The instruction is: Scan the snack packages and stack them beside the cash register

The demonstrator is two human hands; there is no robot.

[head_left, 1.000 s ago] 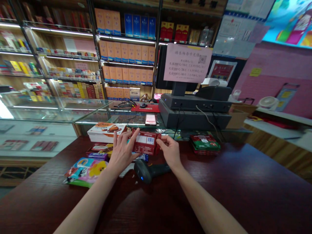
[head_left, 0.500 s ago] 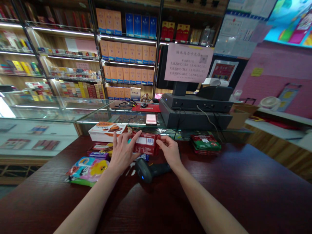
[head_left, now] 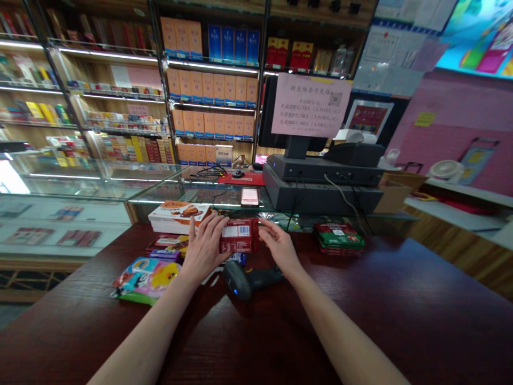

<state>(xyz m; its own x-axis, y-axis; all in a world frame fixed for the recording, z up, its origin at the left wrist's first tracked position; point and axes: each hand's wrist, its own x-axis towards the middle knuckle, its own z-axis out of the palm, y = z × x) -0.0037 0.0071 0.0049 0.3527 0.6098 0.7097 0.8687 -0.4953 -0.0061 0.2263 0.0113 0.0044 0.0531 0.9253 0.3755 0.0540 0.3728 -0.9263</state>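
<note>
Red packet (head_left: 239,246) is located near the far edge of the table (head_left: 368,315), slightly left of the middle, barcode side turned toward the camera. Its left end is grasped by the left hand (head_left: 205,245): fingers laid over it, thumb set at the near side. Right hand (head_left: 281,248) is held at the packet's right end, fingertips brought right up to it; whether that end is pinched or merely touched cannot be told. Whether the packet is lifted or supported from below can't be told either.

Blue packet (head_left: 240,259) is partly covered by the red one. Black scanner (head_left: 238,280) is laid just nearer, blue light lit, handle pointed right.

White box (head_left: 170,220) is set by the far left corner. Purple packet (head_left: 165,255) is placed nearer than the box. Colourful bag (head_left: 142,275) is laid close to the left edge. Green packet (head_left: 340,235) is stacked on others at the far edge, well right of the right hand.

Beyond the far edge, a red mat (head_left: 251,179), a mouse (head_left: 238,174) and a dark screen (head_left: 266,117) are carried by a glass counter (head_left: 160,190). A pink sign (head_left: 308,109) is fixed to the screen. Orange boxes (head_left: 212,88) are lined up behind on lit shelves (head_left: 216,66).
</note>
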